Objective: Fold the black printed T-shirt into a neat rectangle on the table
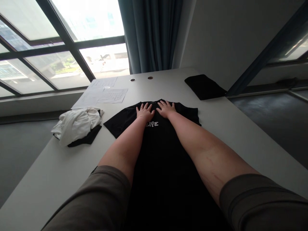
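Observation:
A black T-shirt (pixel 166 154) with white lettering on its chest lies spread out on the white table, its collar at the far end and its sleeves out to both sides. My left hand (pixel 145 112) rests flat on the cloth just left of the collar, fingers spread. On the other side of the collar, my right hand (pixel 166 109) also presses flat with its fingers apart. Neither hand grips the fabric. My left forearm covers part of the lettering, and the shirt's lower end runs out of view toward me.
A crumpled heap of white and black clothing (pixel 78 125) sits at the table's left edge. Paper sheets (pixel 112 95) lie behind it. A folded black cloth (pixel 204 86) is at the back right. Two round holes pierce the white tabletop (pixel 240 144) near the curtain (pixel 151 35).

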The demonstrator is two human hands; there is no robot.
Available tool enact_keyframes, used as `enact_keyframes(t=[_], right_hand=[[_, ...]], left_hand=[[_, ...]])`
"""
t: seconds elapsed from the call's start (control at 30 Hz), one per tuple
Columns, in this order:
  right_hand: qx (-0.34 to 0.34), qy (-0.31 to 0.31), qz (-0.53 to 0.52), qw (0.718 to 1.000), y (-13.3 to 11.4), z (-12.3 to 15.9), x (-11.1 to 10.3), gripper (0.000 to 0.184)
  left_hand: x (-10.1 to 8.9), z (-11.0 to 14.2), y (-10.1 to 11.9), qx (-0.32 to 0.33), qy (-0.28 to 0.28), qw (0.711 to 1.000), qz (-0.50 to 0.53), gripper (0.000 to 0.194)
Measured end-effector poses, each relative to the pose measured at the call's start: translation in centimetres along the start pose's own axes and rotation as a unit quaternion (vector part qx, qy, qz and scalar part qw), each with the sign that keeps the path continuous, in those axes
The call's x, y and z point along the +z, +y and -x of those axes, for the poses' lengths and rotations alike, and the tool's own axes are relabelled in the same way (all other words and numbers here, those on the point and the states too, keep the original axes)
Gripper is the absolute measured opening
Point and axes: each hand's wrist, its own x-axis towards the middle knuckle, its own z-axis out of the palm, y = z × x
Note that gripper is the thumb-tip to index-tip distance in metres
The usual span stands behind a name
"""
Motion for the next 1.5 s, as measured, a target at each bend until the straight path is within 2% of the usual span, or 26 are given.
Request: enact_keyframes(t=[0.2, 0.43, 0.63, 0.77, 0.9, 1.07, 1.5], right_hand=[[-0.015, 0.003, -0.001, 1.0, 0.7, -0.9, 0.1, 0.073], [-0.017, 0.015, 0.002, 1.0, 0.7, -0.7, 0.3, 0.072], [-0.019, 0.028, -0.002, 0.999, 0.6, -0.3, 0.1, 0.07], [-0.055, 0.066, -0.002, 0.996, 0.6, 0.2, 0.4, 0.065], [-0.067, 0.091, 0.006, 0.994, 0.7, 0.4, 0.5, 0.062], [-0.031, 0.067, 0.004, 0.997, 0.6, 0.0, 0.3, 0.065], [-0.026, 0.015, 0.014, 0.999, 0.9, -0.9, 0.5, 0.076]], left_hand=[[0.2, -0.5, -0.2, -0.015, 0.01, 1.0, 0.003, 0.07], [0.2, 0.7, 0.0, -0.026, 0.102, 0.994, 0.003, 0.061], [0.0, 0.2, 0.1, -0.041, 0.068, 0.997, 0.008, 0.065], [0.0, -0.3, 0.0, -0.05, 0.035, 0.998, 0.011, 0.069], [0.1, -0.3, -0.1, -0.055, 0.041, 0.998, 0.01, 0.071], [0.3, -0.3, -0.1, -0.089, 0.058, 0.994, 0.012, 0.068], [0.1, -0.4, 0.3, -0.153, 0.04, 0.987, 0.032, 0.066]])
